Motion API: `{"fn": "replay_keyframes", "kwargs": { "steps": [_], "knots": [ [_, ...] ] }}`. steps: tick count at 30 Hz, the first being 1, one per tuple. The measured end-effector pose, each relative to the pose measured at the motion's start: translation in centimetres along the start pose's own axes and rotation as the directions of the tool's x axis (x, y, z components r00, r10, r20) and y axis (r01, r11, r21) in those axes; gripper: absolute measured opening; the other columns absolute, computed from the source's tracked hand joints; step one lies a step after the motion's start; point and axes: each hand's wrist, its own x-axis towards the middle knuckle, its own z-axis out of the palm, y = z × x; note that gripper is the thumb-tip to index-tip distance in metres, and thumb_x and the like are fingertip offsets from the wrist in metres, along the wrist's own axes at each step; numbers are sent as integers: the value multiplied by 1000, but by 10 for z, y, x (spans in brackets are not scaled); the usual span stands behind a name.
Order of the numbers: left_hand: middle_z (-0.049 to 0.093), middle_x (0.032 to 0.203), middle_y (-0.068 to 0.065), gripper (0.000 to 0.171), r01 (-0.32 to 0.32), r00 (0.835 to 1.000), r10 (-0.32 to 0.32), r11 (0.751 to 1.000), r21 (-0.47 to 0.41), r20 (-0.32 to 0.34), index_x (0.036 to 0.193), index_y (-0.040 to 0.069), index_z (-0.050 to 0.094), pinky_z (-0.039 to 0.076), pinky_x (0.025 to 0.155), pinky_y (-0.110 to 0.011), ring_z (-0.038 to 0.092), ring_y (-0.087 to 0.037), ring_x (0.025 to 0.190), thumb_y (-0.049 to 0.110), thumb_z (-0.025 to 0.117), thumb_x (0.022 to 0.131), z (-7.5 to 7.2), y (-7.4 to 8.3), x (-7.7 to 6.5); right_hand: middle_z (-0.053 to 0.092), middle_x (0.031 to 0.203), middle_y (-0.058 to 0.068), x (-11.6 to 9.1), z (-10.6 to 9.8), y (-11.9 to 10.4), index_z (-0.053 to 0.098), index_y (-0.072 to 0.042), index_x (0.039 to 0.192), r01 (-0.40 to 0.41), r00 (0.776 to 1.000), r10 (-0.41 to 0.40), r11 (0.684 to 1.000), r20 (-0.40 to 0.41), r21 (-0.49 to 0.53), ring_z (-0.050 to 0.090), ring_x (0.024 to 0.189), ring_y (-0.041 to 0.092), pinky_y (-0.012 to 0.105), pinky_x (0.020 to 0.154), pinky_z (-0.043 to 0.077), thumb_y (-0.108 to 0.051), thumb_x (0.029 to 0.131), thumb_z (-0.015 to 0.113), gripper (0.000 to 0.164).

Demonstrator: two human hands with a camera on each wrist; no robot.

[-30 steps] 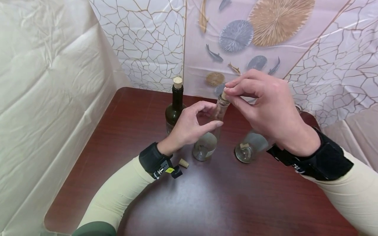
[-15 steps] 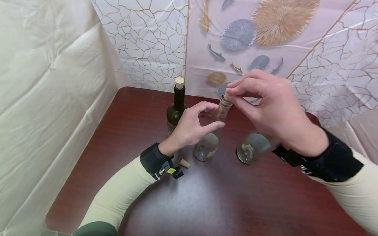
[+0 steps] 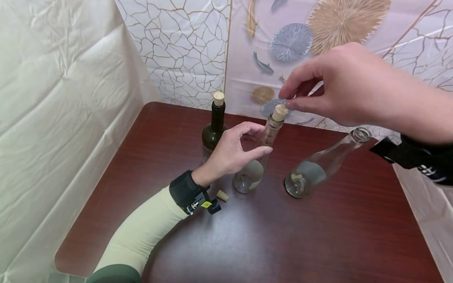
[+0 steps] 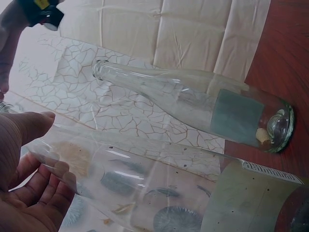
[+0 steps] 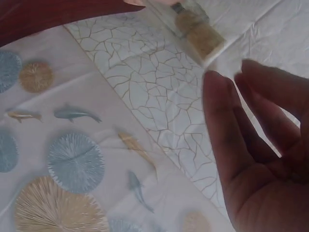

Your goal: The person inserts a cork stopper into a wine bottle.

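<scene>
My left hand curls round the neck of a clear glass bottle, which stands on the table. A cork sits in that bottle's mouth, its upper part showing above the rim. Just beyond the cork, my right hand hovers with bent, relaxed fingers and holds nothing; in the right wrist view a gap lies between its fingertips and the cork. A dark green bottle with a cork in its top stands behind my left hand, partly hidden by it.
Another clear bottle stands uncorked to the right, a cork lying inside at its bottom. A loose cork lies on the dark red table near my left wrist. Patterned sheeting rises behind the table.
My right hand has let go of the cork and moved up and right, so the cork and the right bottle's neck show. The left hand keeps its grip on the clear bottle.
</scene>
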Motion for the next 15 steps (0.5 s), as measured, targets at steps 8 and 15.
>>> {"fn": "replay_keyframes", "kwargs": {
  "steps": [8, 15],
  "knots": [
    [75, 113, -7, 38, 23, 1000, -23, 1000, 6, 17, 120, 5, 69, 58, 96, -24, 70, -13, 104, 15, 86, 87, 2, -1, 0, 75, 85, -26, 18, -27, -45, 75, -50, 91, -54, 975, 48, 998, 219, 21, 70, 79, -1, 27, 75, 50, -38, 86, 85, 16],
    [75, 115, -6, 39, 21, 1000, -21, 1000, -7, 21, 121, 6, 70, 57, 96, -21, 71, -12, 105, 15, 86, 87, 3, -1, 1, 69, 89, -39, 22, 24, 22, 69, -64, 91, 88, 978, -86, 996, 191, -1, 66, 81, -12, 26, 74, 54, -64, 87, 75, 7]
  ]
}}
